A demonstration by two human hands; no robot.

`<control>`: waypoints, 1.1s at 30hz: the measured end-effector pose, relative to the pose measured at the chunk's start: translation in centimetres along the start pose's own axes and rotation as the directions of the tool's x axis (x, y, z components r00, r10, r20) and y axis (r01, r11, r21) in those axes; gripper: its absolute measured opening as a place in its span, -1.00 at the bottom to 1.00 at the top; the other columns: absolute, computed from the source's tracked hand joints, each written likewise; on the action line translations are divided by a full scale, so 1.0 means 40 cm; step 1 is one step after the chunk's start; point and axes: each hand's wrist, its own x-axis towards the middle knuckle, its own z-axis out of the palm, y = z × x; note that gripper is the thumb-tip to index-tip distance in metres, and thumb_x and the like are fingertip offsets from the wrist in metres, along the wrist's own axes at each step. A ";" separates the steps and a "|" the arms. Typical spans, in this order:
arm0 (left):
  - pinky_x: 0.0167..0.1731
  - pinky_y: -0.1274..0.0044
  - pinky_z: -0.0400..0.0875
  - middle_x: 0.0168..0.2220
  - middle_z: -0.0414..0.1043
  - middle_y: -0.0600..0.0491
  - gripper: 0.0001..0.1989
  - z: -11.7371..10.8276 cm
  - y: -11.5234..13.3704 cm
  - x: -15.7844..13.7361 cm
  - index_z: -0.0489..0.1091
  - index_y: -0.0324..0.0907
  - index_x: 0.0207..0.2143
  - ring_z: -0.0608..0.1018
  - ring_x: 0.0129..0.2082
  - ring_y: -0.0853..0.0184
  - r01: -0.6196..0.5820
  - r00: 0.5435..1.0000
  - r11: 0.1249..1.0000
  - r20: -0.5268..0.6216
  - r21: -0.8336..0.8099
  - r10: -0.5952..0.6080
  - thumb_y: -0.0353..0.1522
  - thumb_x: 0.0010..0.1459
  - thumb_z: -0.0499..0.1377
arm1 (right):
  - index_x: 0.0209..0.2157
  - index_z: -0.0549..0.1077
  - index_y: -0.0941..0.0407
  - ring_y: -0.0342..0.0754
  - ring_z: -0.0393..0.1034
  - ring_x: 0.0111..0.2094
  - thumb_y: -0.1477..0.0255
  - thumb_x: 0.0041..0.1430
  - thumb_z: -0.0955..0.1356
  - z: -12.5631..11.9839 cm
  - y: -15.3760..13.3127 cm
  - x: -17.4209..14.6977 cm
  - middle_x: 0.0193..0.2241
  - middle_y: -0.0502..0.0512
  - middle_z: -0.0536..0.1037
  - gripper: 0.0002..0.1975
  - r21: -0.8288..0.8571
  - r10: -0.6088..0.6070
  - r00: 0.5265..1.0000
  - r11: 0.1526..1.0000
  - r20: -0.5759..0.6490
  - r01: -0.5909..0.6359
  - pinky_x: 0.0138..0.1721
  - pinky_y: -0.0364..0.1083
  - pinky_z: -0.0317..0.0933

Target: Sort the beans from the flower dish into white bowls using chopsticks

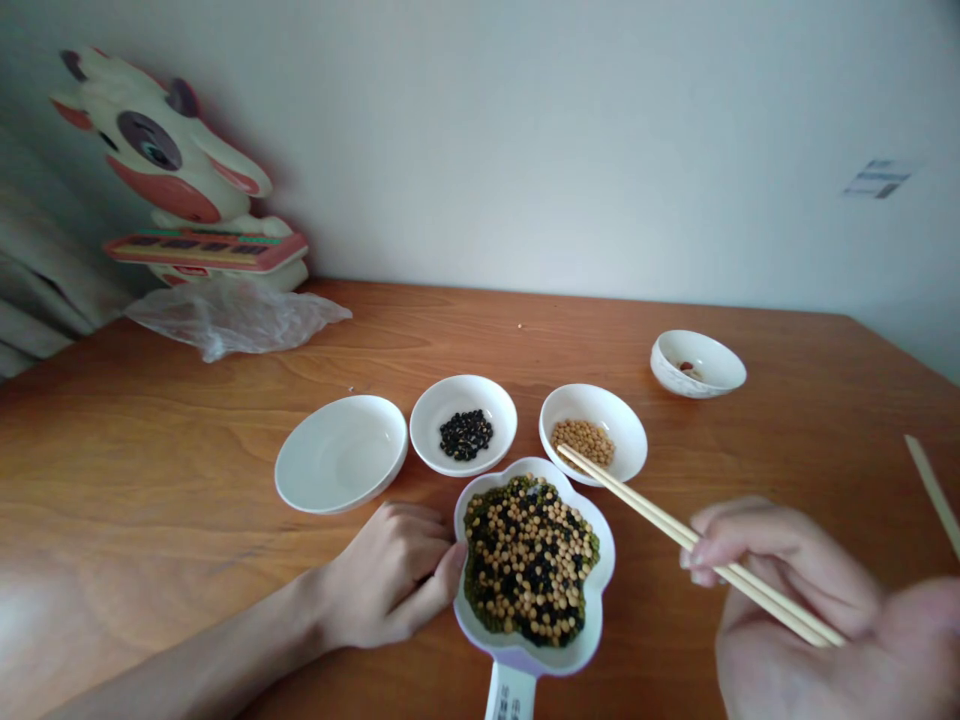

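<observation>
A pair of pale wooden chopsticks [675, 525] rests in my right hand [810, 610], closed around them. Their tips come together over the near rim of a white bowl [636, 440] with yellow soybeans [585, 440] in it; whether they pinch a bean I cannot make out. My left hand [401, 575] lies on the table with its fingers curled, thumb against the left rim of a flower-shaped pan [598, 610]. Mixed soybeans, black beans and green beans [529, 560] fill this pan, whose handle points toward me. Behind it, black beans [466, 435] lie in another white bowl [424, 420].
An oval white bowl [341, 455] with nothing in it stands left. A smaller bowl [697, 365] at the back right holds a few bits. A plastic bag [240, 320] lies before a cow-shaped toy keyboard [202, 190]. One pale stick [934, 490] shows at the right edge.
</observation>
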 end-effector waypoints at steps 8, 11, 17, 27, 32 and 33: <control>-0.43 0.39 0.12 -0.52 0.44 0.01 -0.61 0.005 0.008 0.001 0.16 -0.14 -0.51 0.39 -0.53 0.33 0.015 1.000 1.000 -0.004 0.004 -0.015 -0.44 0.45 -0.11 | -0.60 0.56 0.05 0.06 0.28 -0.53 -0.10 0.43 -0.04 -0.079 0.093 0.057 -0.66 0.16 0.35 -0.14 0.232 -0.001 0.984 0.972 0.177 -0.041 -0.44 0.05 0.16; -0.45 0.38 0.09 -0.53 0.43 0.02 -0.60 0.007 0.007 0.002 0.15 -0.15 -0.51 0.37 -0.54 0.34 0.008 1.000 1.000 -0.011 0.007 -0.008 -0.42 0.45 -0.12 | -0.61 0.55 0.06 0.01 0.26 -0.56 -0.13 0.42 -0.01 -0.054 0.072 0.077 -0.70 0.13 0.34 -0.14 0.251 0.002 0.963 0.965 0.270 -0.072 -0.49 0.01 0.19; -0.47 0.38 0.06 -0.57 0.40 0.02 -0.58 0.011 0.002 0.006 0.14 -0.15 -0.54 0.33 -0.57 0.36 0.002 0.999 1.000 -0.032 0.021 -0.002 -0.41 0.46 -0.12 | -0.65 0.52 0.10 -0.03 0.26 -0.59 -0.13 0.42 0.05 -0.015 0.040 0.082 -0.73 0.12 0.34 -0.17 0.282 -0.018 0.956 0.957 0.293 -0.068 -0.54 -0.03 0.19; -0.48 0.42 0.13 -0.58 0.40 0.01 -0.52 0.006 -0.005 0.006 0.20 -0.16 -0.56 0.37 -0.57 0.37 -0.010 0.999 1.000 -0.035 -0.003 0.010 -0.38 0.49 -0.11 | -0.69 0.49 0.08 -0.03 0.27 -0.60 -0.12 0.42 0.07 0.010 -0.005 0.048 -0.75 0.12 0.35 -0.18 0.176 -0.014 0.976 0.984 0.217 -0.025 -0.53 -0.03 0.15; -0.49 0.43 0.15 -0.59 0.39 0.01 -0.50 0.006 -0.003 0.005 0.24 -0.17 -0.57 0.38 -0.58 0.38 0.004 0.999 1.000 -0.034 -0.002 -0.004 -0.36 0.50 -0.09 | -0.69 0.49 0.08 -0.03 0.29 -0.59 -0.11 0.43 0.06 0.028 -0.021 0.033 -0.73 0.12 0.37 -0.18 0.140 -0.002 0.978 0.990 0.210 -0.028 -0.54 -0.04 0.15; -0.49 0.43 0.14 -0.59 0.39 0.02 -0.49 0.005 -0.003 0.005 0.24 -0.17 -0.57 0.38 -0.58 0.38 0.006 0.999 1.000 -0.034 -0.002 -0.006 -0.35 0.51 -0.09 | -0.69 0.48 0.08 -0.04 0.29 -0.59 -0.11 0.43 0.05 0.029 -0.021 0.032 -0.73 0.11 0.37 -0.17 0.127 -0.003 0.977 0.992 0.211 -0.024 -0.55 -0.05 0.16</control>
